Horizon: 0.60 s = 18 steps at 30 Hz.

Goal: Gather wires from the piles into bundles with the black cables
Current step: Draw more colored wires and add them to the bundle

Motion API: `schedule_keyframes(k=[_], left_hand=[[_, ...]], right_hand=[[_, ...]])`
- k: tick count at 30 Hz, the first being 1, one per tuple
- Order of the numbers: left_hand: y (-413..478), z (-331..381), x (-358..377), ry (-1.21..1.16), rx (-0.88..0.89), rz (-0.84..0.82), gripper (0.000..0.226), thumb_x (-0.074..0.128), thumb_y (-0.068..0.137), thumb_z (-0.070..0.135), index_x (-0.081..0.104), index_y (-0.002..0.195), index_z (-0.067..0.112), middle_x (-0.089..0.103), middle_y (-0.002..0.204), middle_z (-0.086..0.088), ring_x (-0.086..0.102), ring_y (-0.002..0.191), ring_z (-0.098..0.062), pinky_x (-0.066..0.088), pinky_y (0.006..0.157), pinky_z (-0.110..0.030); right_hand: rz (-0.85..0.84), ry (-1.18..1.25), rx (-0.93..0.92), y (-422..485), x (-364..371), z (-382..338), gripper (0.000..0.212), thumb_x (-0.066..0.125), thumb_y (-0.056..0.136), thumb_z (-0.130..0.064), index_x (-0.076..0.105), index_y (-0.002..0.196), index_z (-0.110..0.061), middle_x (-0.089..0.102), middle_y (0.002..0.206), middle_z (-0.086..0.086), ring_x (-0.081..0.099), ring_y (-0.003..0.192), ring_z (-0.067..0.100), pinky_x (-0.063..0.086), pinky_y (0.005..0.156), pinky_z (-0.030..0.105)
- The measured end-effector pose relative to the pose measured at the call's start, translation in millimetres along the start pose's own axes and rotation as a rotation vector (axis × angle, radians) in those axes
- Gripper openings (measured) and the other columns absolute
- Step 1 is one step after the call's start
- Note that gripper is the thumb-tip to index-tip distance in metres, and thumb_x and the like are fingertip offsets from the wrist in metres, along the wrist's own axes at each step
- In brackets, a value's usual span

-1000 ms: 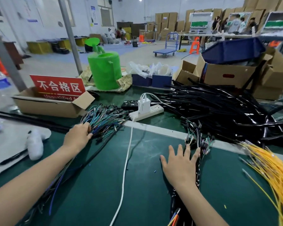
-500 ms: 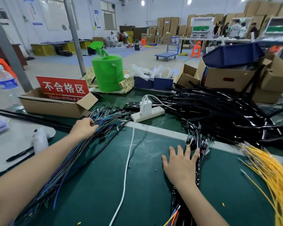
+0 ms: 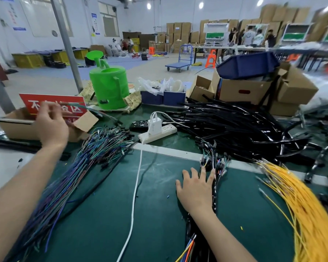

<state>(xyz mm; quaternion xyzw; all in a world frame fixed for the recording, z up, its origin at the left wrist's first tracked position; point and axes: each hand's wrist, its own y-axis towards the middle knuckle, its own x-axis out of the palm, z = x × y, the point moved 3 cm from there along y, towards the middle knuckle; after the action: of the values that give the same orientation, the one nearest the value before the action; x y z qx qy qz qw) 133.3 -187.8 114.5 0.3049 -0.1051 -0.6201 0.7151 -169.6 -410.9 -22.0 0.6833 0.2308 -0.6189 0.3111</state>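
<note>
Green matting covers the desk (image 3: 102,233), and it is crowded. A white power strip (image 3: 157,133) with a charger (image 3: 155,123) plugged in sits mid-desk. Its white cord (image 3: 134,195) runs straight back toward the person, splitting the working space between the two arms. On the far left an open cardboard box (image 3: 17,127) carries a red sign (image 3: 70,108). Behind it stands a bright green watering can (image 3: 109,87), then two blue bins (image 3: 163,98) and a stack of cartons (image 3: 240,89).

The left hand (image 3: 51,125) is lifted in front of the sign. Its fingers are drawn together with the thumb and seem to pinch a thin greenish wire (image 3: 95,112), though it is too blurred to be sure of the hold. The right hand (image 3: 195,188) lies flat on the mat with fingers spread. The outer ones press against the bundle (image 3: 214,178), a dark sheaf of cable and thin wires with small connectors bristling at its far end.

The multicoloured wires (image 3: 95,152), blue, green and purple, lie in a loose sheaf at the left. The yellow wires (image 3: 301,201) form a dense fan at the right. The glossy black cables (image 3: 235,127) are heaped beyond the right hand, in front of the cartons.

The multicoloured sheaf runs from the near left corner up toward the power strip, its tipped ends farthest away. The yellow fan slants from the near right corner up and leftward. The black cables lie mostly crosswise, left to right. The bundle runs nearly straight away from the person.
</note>
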Motion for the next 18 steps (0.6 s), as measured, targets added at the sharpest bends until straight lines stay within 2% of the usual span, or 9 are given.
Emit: schedule_keyframes(k=[2, 4, 5, 7, 9, 11, 13, 15, 18], left_hand=[[23.9, 6.9, -28.0, -0.155, -0.070, 0.103, 0.030, 0.036, 0.093, 0.057, 0.048, 0.089, 0.030, 0.066, 0.090, -0.004, 0.058, 0.058, -0.016, 0.044, 0.053, -0.028], [35.2, 16.1, -49.0, -0.263, -0.207, 0.070, 0.050, 0.036, 0.085, 0.069, 0.052, 0.100, 0.024, 0.062, 0.097, -0.007, 0.053, 0.070, -0.009, 0.042, 0.062, -0.025], [32.7, 25.3, -52.5, -0.334, -0.235, 0.017, 0.047, 0.038, 0.086, 0.065, 0.052, 0.100, 0.022, 0.061, 0.095, -0.005, 0.052, 0.071, -0.008, 0.042, 0.061, -0.023], [7.9, 49.7, -45.0, -0.508, -0.285, -0.144, 0.023, 0.043, 0.095, 0.046, 0.051, 0.092, 0.025, 0.063, 0.081, 0.002, 0.047, 0.052, -0.004, 0.037, 0.043, -0.015], [-41.6, 75.3, -23.7, -0.591, -0.381, -0.365, 0.018, 0.046, 0.098, 0.027, 0.055, 0.084, 0.026, 0.066, 0.067, 0.004, 0.039, 0.042, -0.005, 0.028, 0.035, -0.016], [-98.4, 89.4, -3.7, -0.582, -0.428, -0.570, 0.020, 0.048, 0.097, 0.017, 0.059, 0.081, 0.020, 0.062, 0.059, 0.003, 0.035, 0.040, -0.007, 0.021, 0.036, -0.014], [-154.4, 97.9, 14.3, -0.565, -0.467, -0.776, 0.016, 0.051, 0.094, 0.017, 0.061, 0.083, 0.013, 0.060, 0.058, -0.001, 0.030, 0.036, -0.005, 0.017, 0.035, -0.011], [-200.9, 101.0, 27.1, -0.556, -0.450, -0.958, 0.017, 0.050, 0.095, 0.017, 0.062, 0.085, 0.012, 0.061, 0.058, -0.004, 0.027, 0.034, -0.005, 0.018, 0.034, -0.011], [-233.8, 100.1, 32.7, -0.499, -0.227, -1.034, 0.017, 0.046, 0.098, 0.016, 0.063, 0.098, 0.015, 0.063, 0.059, -0.004, 0.028, 0.036, -0.007, 0.024, 0.036, -0.014]], right_hand=[[-0.002, -0.010, 0.009, -0.1, 0.8, 0.6, 0.052, 0.025, 0.097, -0.048, 0.038, 0.140, -0.022, 0.037, 0.148, 0.006, 0.010, 0.144, 0.037, -0.016, 0.108, 0.059], [-0.018, -0.018, 0.017, -0.4, 0.4, 0.3, 0.052, 0.026, 0.097, -0.048, 0.039, 0.140, -0.022, 0.037, 0.148, 0.006, 0.011, 0.144, 0.036, -0.015, 0.108, 0.059], [-0.002, -0.013, 0.014, -0.1, -0.4, 0.4, 0.051, 0.026, 0.097, -0.048, 0.039, 0.140, -0.023, 0.037, 0.148, 0.005, 0.011, 0.144, 0.035, -0.013, 0.109, 0.059], [0.101, 0.089, -0.011, -0.4, -5.0, -0.6, 0.049, 0.033, 0.097, -0.048, 0.043, 0.138, -0.023, 0.039, 0.147, 0.001, 0.014, 0.144, 0.028, -0.007, 0.113, 0.054], [0.258, 0.426, -0.047, -6.0, -20.0, -5.8, 0.050, 0.044, 0.095, -0.052, 0.057, 0.129, -0.017, 0.055, 0.130, -0.002, 0.039, 0.131, 0.018, 0.018, 0.113, 0.037], [0.141, 0.995, -0.056, -12.0, -42.6, -19.7, 0.062, 0.043, 0.084, -0.066, 0.069, 0.108, -0.015, 0.065, 0.097, -0.007, 0.058, 0.088, 0.002, 0.042, 0.079, 0.021], [-0.193, 1.532, 0.027, -17.4, -63.2, -39.5, 0.066, 0.045, 0.069, -0.076, 0.072, 0.092, -0.020, 0.068, 0.080, -0.005, 0.052, 0.054, 0.004, 0.037, 0.049, 0.018], [-0.413, 1.899, 0.228, -18.6, -77.7, -43.2, 0.059, 0.055, 0.067, -0.070, 0.073, 0.082, -0.016, 0.070, 0.074, 0.002, 0.049, 0.043, 0.009, 0.033, 0.037, 0.015], [-0.441, 2.127, 0.424, -20.3, -88.4, -18.0, 0.031, 0.057, 0.088, -0.040, 0.065, 0.088, -0.011, 0.069, 0.067, 0.002, 0.042, 0.036, 0.007, 0.034, 0.034, 0.014]])
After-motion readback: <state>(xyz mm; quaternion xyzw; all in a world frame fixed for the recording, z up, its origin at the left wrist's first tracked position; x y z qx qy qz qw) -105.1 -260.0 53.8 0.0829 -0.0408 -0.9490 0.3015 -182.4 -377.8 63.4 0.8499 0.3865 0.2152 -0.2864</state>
